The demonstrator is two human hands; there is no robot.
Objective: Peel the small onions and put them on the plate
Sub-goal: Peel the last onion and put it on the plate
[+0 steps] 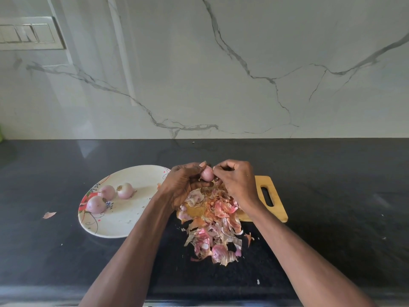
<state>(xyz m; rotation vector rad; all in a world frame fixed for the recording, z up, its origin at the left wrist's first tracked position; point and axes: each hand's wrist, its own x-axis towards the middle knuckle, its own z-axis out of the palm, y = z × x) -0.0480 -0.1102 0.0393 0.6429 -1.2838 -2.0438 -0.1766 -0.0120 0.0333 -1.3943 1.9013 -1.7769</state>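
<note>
A small pink onion is held above the peel heap between both hands. My left hand wraps around it from the left. My right hand pinches at its top right side with thumb and fingertips. Three peeled onions lie on the left part of the white floral plate: the first onion, the second onion, the third onion. The plate sits on the black counter, left of my hands.
A heap of onion peels covers a wooden cutting board and spills toward me over the counter. One loose peel lies left of the plate. A marble wall rises behind the counter, with a switch panel at upper left.
</note>
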